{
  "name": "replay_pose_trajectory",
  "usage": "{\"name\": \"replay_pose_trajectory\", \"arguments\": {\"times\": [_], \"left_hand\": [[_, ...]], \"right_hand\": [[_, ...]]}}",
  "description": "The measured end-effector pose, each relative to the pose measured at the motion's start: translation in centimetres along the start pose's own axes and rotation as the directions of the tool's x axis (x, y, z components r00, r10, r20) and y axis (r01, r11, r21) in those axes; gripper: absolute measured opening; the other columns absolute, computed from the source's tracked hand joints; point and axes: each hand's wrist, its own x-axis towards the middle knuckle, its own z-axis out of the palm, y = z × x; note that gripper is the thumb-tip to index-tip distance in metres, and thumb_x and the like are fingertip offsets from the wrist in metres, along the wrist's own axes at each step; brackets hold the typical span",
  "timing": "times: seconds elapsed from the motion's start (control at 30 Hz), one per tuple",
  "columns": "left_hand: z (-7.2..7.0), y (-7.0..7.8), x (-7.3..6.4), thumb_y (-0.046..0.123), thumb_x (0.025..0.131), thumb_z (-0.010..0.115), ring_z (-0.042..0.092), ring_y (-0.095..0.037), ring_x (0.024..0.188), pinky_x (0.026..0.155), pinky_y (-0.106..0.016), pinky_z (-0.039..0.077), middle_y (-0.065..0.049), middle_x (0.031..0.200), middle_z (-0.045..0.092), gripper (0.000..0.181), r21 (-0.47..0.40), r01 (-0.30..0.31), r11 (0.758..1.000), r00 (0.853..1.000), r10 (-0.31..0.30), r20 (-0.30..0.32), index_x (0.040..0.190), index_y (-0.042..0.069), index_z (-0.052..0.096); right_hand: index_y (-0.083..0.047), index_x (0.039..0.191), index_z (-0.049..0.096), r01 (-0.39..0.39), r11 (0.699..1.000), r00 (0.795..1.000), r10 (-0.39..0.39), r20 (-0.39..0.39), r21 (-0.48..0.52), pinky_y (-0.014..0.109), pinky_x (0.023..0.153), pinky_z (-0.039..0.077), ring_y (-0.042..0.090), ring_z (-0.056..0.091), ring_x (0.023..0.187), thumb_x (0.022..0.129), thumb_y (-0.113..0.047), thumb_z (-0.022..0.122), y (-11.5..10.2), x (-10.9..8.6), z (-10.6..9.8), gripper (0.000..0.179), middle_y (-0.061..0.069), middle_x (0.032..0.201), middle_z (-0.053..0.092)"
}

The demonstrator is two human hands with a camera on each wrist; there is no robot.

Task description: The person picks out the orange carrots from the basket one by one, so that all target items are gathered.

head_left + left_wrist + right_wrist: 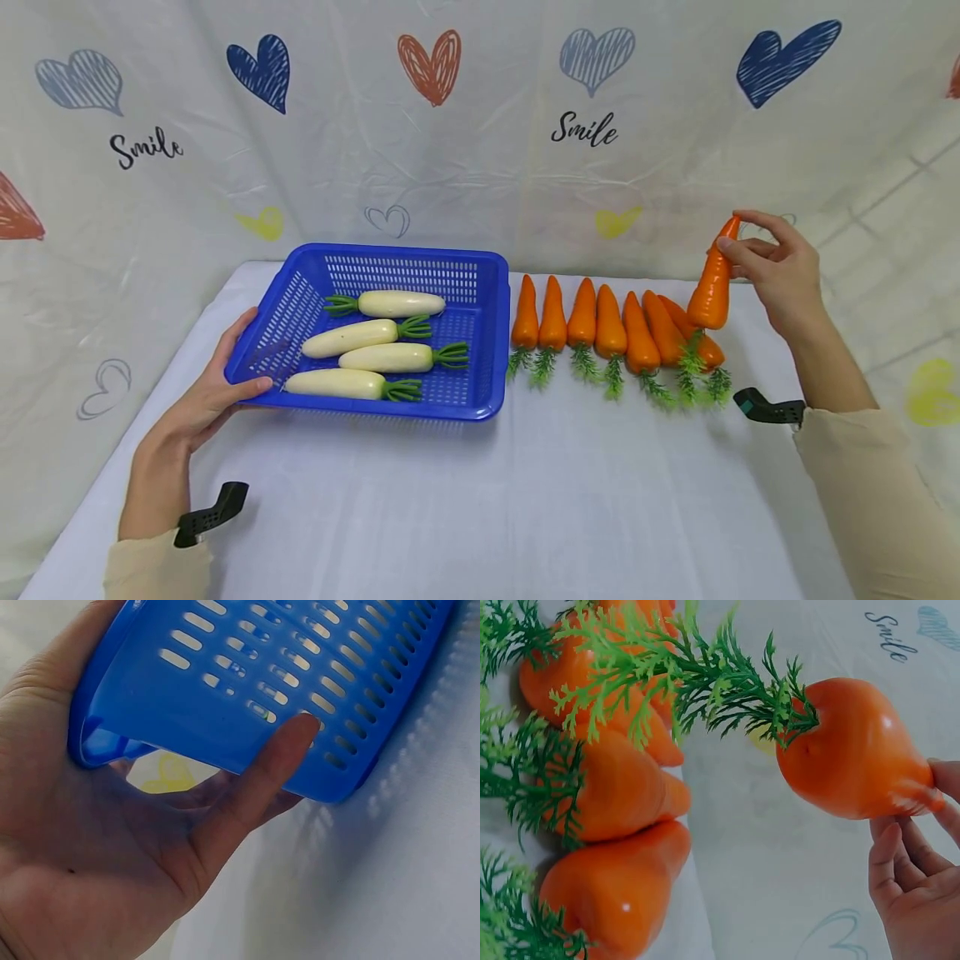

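Note:
My left hand (202, 400) grips the left side of a blue plastic basket (491, 333); in the left wrist view its fingers lie against the slotted wall (217, 712). Several white radishes with green stems, one of them a radish (397, 303) at the back, lie inside the basket. My right hand (783, 275) pinches an orange carrot (711, 292) by its narrow tip, thick end down, with its green leaves (727, 682) hanging below. That carrot is raised over the right end of a row of several carrots (611, 325), close to my right hand.
A white cloth covers the table (480, 517). Behind it hangs a pale curtain (495, 183) printed with hearts and "Smile". The row of carrots begins just right of the basket, leaves toward me. At the right end some carrots overlap.

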Motion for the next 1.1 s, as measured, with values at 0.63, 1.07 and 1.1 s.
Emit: {"name": "replay_pose_trajectory", "arguments": {"times": [0.63, 1.07, 1.1], "left_hand": [[-0.1, 0.0, -0.2, 0.016, 0.100, 0.066, 0.027, -0.038, 0.141, 0.086, -0.023, 0.057, -0.019, 0.172, -0.008, 0.100, -0.018, -0.003, 1.000, 1.000, 0.003, -0.003, 0.160, 0.060, -0.001], [0.1, 0.1, -0.1, 0.016, 0.099, 0.066, 0.026, -0.039, 0.143, 0.087, -0.022, 0.056, -0.018, 0.172, -0.007, 0.100, -0.038, -0.012, 0.999, 1.000, 0.012, -0.003, 0.160, 0.059, 0.000], [0.1, 0.1, 0.0, 0.016, 0.099, 0.066, 0.025, -0.040, 0.143, 0.087, -0.022, 0.056, -0.018, 0.172, -0.007, 0.100, -0.036, -0.011, 0.999, 1.000, 0.011, -0.006, 0.160, 0.059, 0.000]], "right_hand": [[-0.022, 0.143, 0.063, -0.125, 0.982, 0.992, 0.128, 0.012, -0.139, 0.013, 0.067, 0.057, 0.005, 0.069, 0.075, 0.097, -0.012, 0.073, -0.4, -0.5, -2.9, 0.048, -0.012, 0.088, 0.076], [-0.029, 0.160, 0.043, -0.226, 0.814, 0.964, 0.267, -0.001, -0.536, 0.009, 0.070, 0.053, -0.007, 0.062, 0.081, 0.103, -0.038, 0.063, 2.2, 0.1, -5.0, 0.061, -0.035, 0.091, 0.062], [-0.029, 0.160, 0.042, -0.229, 0.807, 0.961, 0.275, 0.004, -0.545, 0.009, 0.070, 0.053, -0.008, 0.062, 0.081, 0.103, -0.038, 0.063, 2.6, 0.1, -5.3, 0.062, -0.035, 0.090, 0.062]]}}
